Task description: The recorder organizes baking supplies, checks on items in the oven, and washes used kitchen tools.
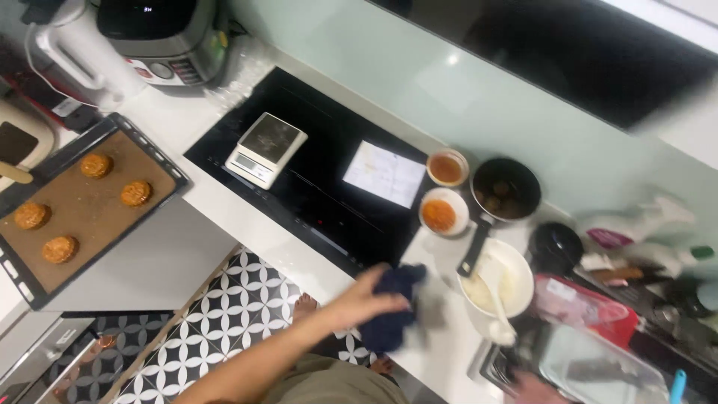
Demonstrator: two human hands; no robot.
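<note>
My left hand [365, 299] reaches in from the bottom and grips a dark blue cloth [394, 314]. It presses the cloth against the white counter's front edge [441, 337], just past the corner of the black hob [314, 187]. Only a blurred part of my right hand [535, 389] shows at the bottom edge, next to a clear plastic container [598, 366]; its fingers cannot be made out. A white bowl [516, 262] with a white spatula [497, 307] in it stands to the right of the cloth.
On the hob are a white kitchen scale [265, 148] and a paper sheet [384, 173]. Two small bowls of orange filling [441, 215], a black pan [505, 188] and a red packet [598, 307] lie to the right. A dark tray [90, 217] at the left holds several golden pastries. The floor [232, 314] below is patterned tile.
</note>
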